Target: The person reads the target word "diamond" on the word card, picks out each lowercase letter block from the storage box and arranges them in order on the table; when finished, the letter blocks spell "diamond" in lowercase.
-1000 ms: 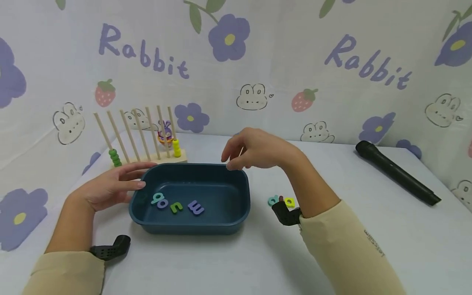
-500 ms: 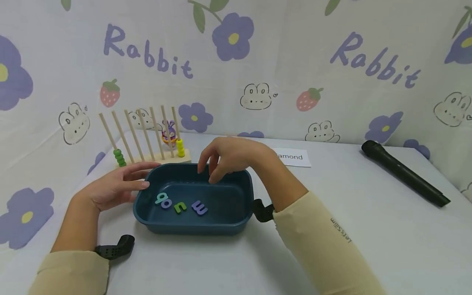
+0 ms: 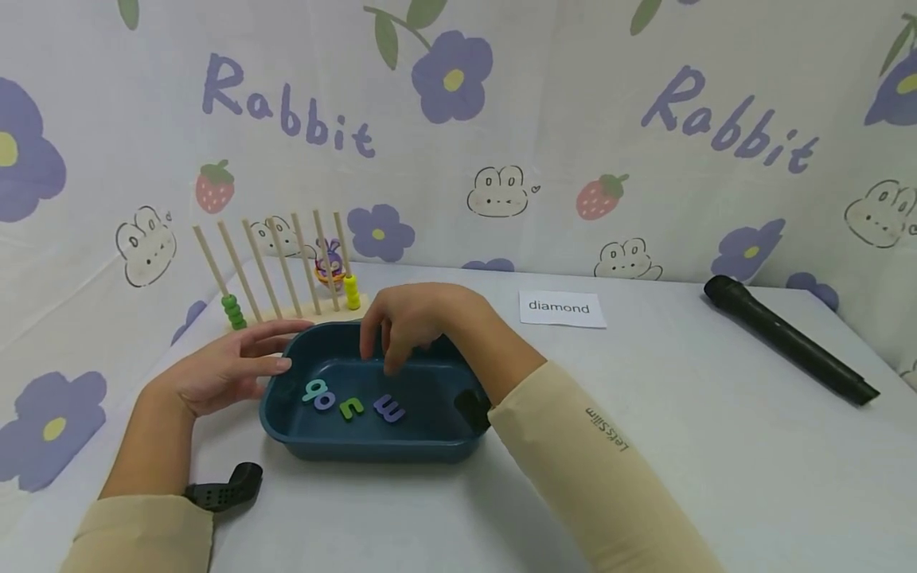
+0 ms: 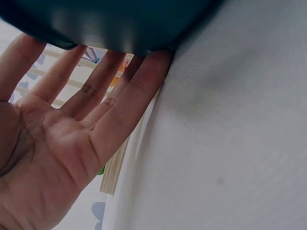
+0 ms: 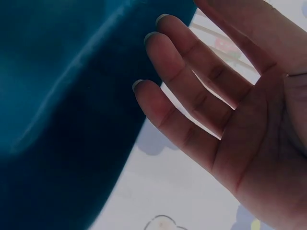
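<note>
A dark blue basin (image 3: 444,442) stands on the white table. Inside its left half lie a teal letter (image 3: 315,390), a purple letter o (image 3: 325,401), a green letter n (image 3: 351,409) and a purple letter m (image 3: 389,409). My left hand (image 3: 222,368) rests on the basin's left side, and the left wrist view shows its straight fingers (image 4: 122,112) against the outer wall. Over the basin's back half hangs my right hand (image 3: 411,322), fingers pointing down, above the letters. In the right wrist view those fingers (image 5: 180,98) are loosely bent and hold nothing visible.
A wooden counting rack (image 3: 318,310) with green and yellow beads stands behind the basin, a small rabbit toy (image 3: 329,264) behind it. A white card (image 3: 562,309) reading "diamond" lies at back right. A black microphone-shaped object (image 3: 788,338) lies farther right.
My right hand has moved left and down over the basin. The diamond card has come into sight, while the loose letters right of the basin are now hidden by the arm. My left hand stays put.
</note>
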A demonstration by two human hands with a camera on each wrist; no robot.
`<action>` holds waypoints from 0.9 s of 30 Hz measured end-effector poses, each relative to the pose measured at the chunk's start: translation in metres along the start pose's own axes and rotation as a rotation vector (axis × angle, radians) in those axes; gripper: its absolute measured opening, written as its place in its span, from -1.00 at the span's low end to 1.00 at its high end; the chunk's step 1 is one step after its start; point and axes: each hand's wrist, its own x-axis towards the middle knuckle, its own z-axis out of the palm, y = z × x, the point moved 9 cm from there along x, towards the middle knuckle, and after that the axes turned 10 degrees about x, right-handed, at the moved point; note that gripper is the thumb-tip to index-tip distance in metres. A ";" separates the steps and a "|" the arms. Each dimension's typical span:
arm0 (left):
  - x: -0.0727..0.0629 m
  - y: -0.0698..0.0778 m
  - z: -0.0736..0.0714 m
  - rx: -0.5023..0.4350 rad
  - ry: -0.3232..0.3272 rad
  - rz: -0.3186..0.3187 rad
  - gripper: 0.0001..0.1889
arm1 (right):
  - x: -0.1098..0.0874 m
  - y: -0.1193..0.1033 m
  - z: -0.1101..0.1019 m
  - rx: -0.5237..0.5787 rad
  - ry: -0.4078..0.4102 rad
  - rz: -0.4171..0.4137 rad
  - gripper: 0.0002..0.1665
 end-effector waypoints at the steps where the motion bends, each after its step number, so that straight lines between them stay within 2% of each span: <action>1: 0.000 0.000 0.000 -0.002 0.000 -0.001 -0.37 | 0.002 0.001 0.002 0.000 -0.007 0.011 -0.67; 11: 0.000 -0.001 -0.001 -0.010 -0.002 -0.001 -0.36 | 0.015 0.012 0.011 -0.006 -0.042 0.064 -0.61; 17: 0.000 0.000 -0.002 -0.017 -0.009 0.004 -0.37 | 0.025 0.017 0.022 -0.021 -0.130 0.116 -0.57; 22: 0.000 0.000 -0.004 -0.010 -0.002 0.010 -0.37 | 0.034 0.025 0.033 -0.066 -0.170 0.176 -0.56; 27: 0.000 -0.002 -0.004 -0.014 0.003 0.006 -0.37 | 0.042 0.029 0.043 -0.112 -0.182 0.191 -0.53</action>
